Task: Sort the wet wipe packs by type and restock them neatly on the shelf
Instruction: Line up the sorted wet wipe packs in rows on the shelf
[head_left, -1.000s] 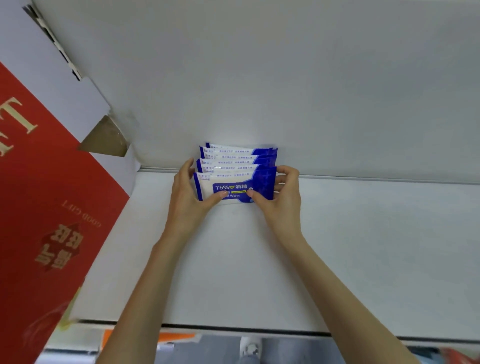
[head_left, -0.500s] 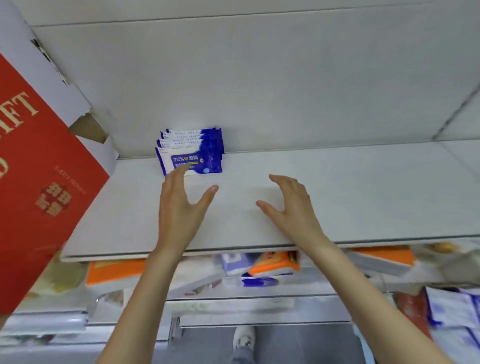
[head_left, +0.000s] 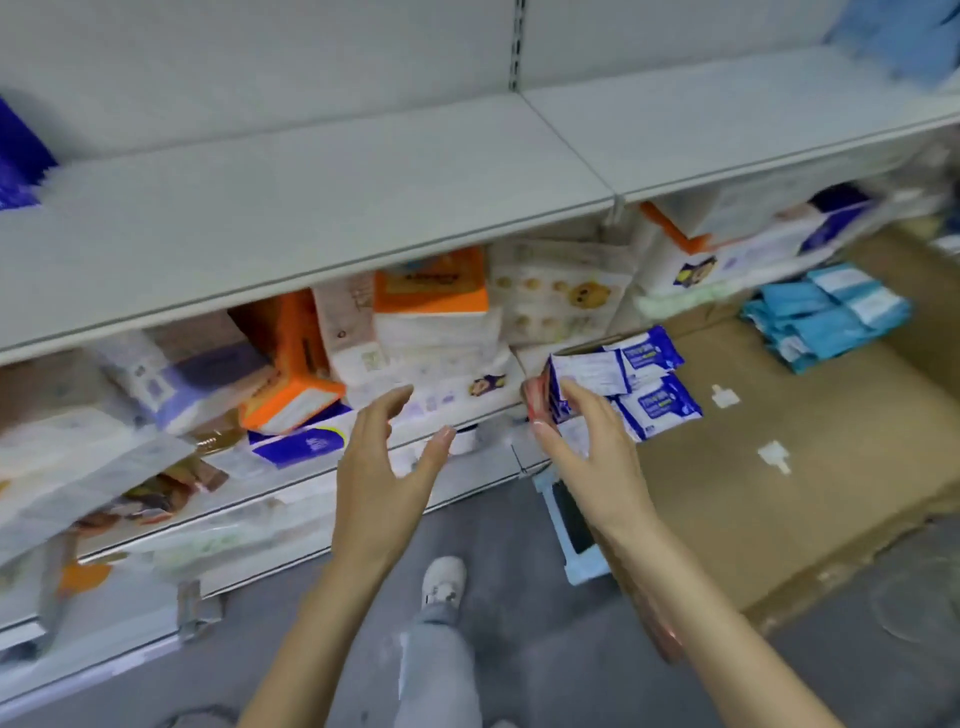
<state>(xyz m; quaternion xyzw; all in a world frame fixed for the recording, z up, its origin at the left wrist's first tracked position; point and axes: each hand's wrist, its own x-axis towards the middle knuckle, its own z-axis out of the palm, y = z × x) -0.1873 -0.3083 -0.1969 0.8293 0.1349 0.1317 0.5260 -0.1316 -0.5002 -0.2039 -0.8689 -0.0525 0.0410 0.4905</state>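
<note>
Right hand (head_left: 587, 447) hovers by blue packs (head_left: 652, 382) on cardboard (head_left: 831, 467).

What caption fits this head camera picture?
Right hand reaches blue wipe packs in a cardboard box; left hand hovers open.

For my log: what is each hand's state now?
Left hand: open, holding nothing.
Right hand: at blue-white wipe packs; grip cannot be told.
</note>
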